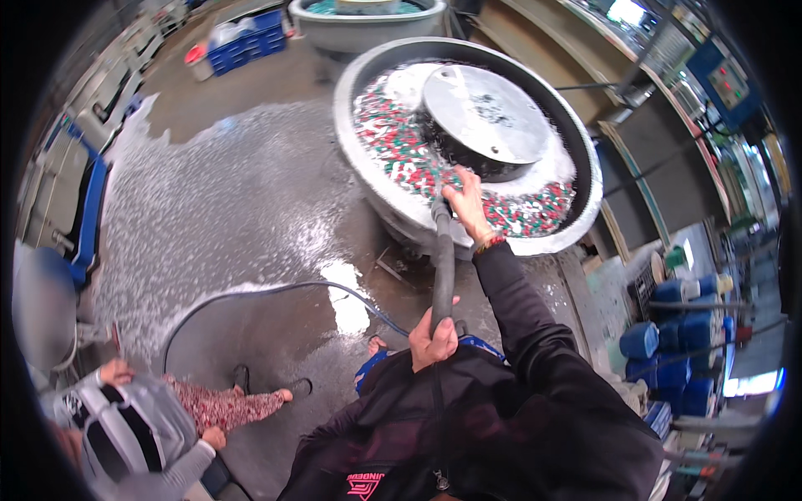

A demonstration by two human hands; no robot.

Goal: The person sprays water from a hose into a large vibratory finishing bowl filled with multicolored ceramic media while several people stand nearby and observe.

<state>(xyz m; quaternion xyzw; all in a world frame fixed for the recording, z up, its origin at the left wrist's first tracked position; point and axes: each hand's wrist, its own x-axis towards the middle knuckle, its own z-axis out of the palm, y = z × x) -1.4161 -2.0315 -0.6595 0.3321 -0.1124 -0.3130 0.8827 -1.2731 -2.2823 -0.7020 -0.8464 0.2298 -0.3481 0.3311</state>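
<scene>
My left hand [434,341] is closed round a thick grey hose [444,267] in front of my body. The hose rises over the near rim of a large round grey tub [368,179], and its end is above the tub's contents. Beside that end is my right hand [469,202], its thumb and fingers apart and slightly curled; the thumb seems to touch the hose tip. Inside the tub lie many small red, green and white pieces [388,138] with white foam. A round metal lid [484,113] covers the tub's centre.
A person [142,426] stands at the lower left. A thin dark hose [251,292] curves across the wet, foamy floor [209,200]. Farther off are another round tub [368,33] and a blue crate [245,43]. Blue jugs [668,338] and a control box [725,82] stand right.
</scene>
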